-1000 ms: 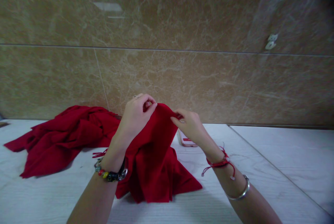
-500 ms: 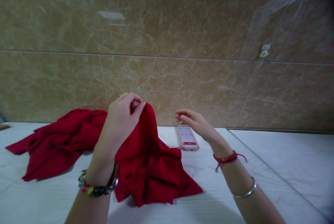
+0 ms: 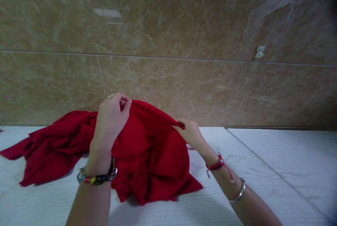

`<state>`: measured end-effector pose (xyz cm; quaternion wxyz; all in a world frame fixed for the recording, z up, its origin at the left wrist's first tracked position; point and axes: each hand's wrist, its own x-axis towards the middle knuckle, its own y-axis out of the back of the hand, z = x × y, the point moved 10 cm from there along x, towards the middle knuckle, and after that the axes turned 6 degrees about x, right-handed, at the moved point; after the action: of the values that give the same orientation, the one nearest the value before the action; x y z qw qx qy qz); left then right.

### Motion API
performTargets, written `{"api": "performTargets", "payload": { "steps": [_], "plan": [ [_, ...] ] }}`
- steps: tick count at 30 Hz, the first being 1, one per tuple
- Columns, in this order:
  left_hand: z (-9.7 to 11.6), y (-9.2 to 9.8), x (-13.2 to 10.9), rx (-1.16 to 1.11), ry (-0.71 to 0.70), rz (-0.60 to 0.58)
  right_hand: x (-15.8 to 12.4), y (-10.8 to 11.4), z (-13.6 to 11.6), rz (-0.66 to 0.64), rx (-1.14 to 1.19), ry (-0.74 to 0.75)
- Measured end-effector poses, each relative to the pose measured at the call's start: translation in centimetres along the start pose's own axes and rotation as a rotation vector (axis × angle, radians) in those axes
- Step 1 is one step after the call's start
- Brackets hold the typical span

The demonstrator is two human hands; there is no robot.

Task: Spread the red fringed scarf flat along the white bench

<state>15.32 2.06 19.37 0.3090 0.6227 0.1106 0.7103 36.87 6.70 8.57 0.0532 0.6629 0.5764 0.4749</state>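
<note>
Head view: before the wall (image 3: 168, 82), a red heap (image 3: 58, 148) is lying on the table (image 3: 263, 191); next, the left hand (image 3: 113, 117) is pinching the cloth (image 3: 158, 152), which is rising in front of the wall from folds resting below; the right hand (image 3: 189, 134) is gripping the same upper edge, fingers closed.

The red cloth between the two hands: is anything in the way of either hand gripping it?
Nothing visible. The left hand pinches the cloth directly by its upper edge; the right hand grips that edge farther right.
</note>
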Motion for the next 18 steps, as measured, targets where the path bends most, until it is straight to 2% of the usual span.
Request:
{"api": "performTargets", "payload": {
  "steps": [2,4,8,9,11,15,18],
  "plan": [
    [-0.8,-0.6,0.2,0.028,0.023,-0.023,-0.3,0.7,1.9,0.022,0.011,-0.054],
    [-0.9,-2.5,-0.2,0.063,0.010,-0.118,-1.0,0.9,3.6,0.021,0.001,-0.095],
    [0.0,-9.0,-3.9,0.183,-0.044,-0.454,-2.8,-0.7,5.5,-0.073,0.053,-0.095],
    [0.7,-10.5,-5.2,0.162,-0.078,-0.517,-3.1,-1.4,5.7,-0.109,0.097,-0.089],
    [2.8,-12.3,-7.3,0.004,-0.184,-0.525,-3.8,-2.8,5.8,-0.158,0.185,-0.078],
    [6.8,-14.3,-11.1,-0.355,-0.398,-0.574,-4.8,-4.3,5.0,-0.164,0.258,-0.037],
    [8.1,-15.4,-13.0,-0.425,-0.476,-0.646,-5.4,-4.4,4.5,-0.142,0.280,-0.019]
  ]
}}
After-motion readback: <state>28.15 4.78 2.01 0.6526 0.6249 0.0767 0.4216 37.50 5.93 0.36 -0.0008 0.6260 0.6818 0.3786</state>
